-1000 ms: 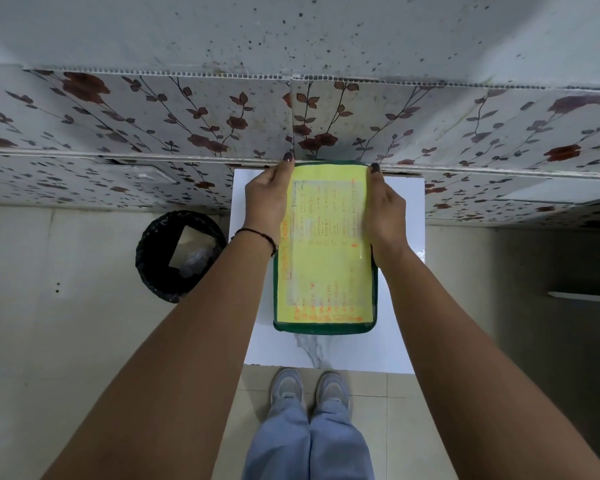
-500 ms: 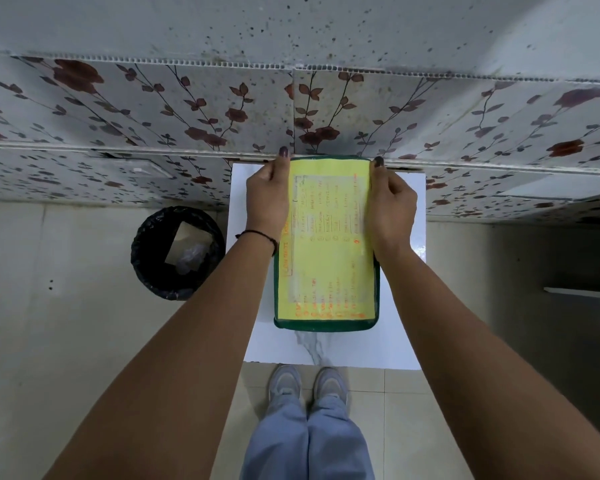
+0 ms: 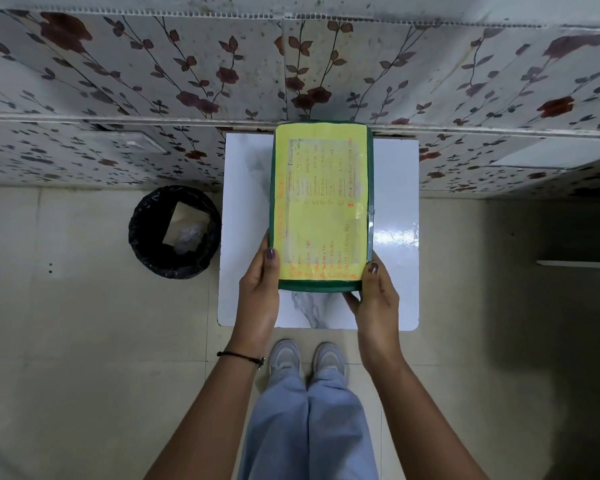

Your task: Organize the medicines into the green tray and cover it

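The green tray lies lengthwise on a small white table, its far end against the wall. A yellow lid with a taped paper label covers its whole top, so the medicines are hidden. My left hand grips the tray's near left corner, thumb on the lid's edge. My right hand grips the near right corner, thumb on the rim and fingers under the front edge.
A black bin with paper and plastic inside stands on the tiled floor left of the table. A floral-patterned wall runs behind the table. My shoes and legs are just in front of the table's near edge.
Both hands have slid from the far corners of the covered tray back to its near corners. The tray and lid stay in the same place on the table.
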